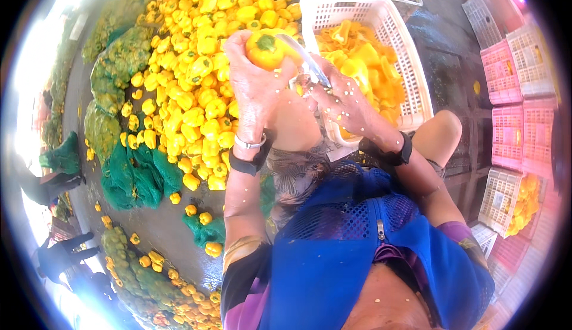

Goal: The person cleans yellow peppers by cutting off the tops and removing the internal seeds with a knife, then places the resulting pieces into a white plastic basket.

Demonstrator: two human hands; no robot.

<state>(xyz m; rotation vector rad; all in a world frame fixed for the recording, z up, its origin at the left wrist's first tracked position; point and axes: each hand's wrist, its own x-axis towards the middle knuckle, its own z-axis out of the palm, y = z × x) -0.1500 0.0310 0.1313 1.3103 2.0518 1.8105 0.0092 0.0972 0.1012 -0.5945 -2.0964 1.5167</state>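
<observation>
Left hand (253, 89) grip clamps yellow pepper (266, 49); right hand (342, 100) grip clamps knife (304, 59).

Produce-sorting yard or market processing area. Evidence: large loose heap of yellow bell peppers (196, 62) on grey concrete floor (161, 226), far left; green mesh sacks (116, 62) filled with peppers, left edge; emptied green netting (134, 175) on the ground; white slotted plastic crate (381, 17) of cut pepper pieces, far centre; stacked pink plastic crates (515, 115), right.
</observation>
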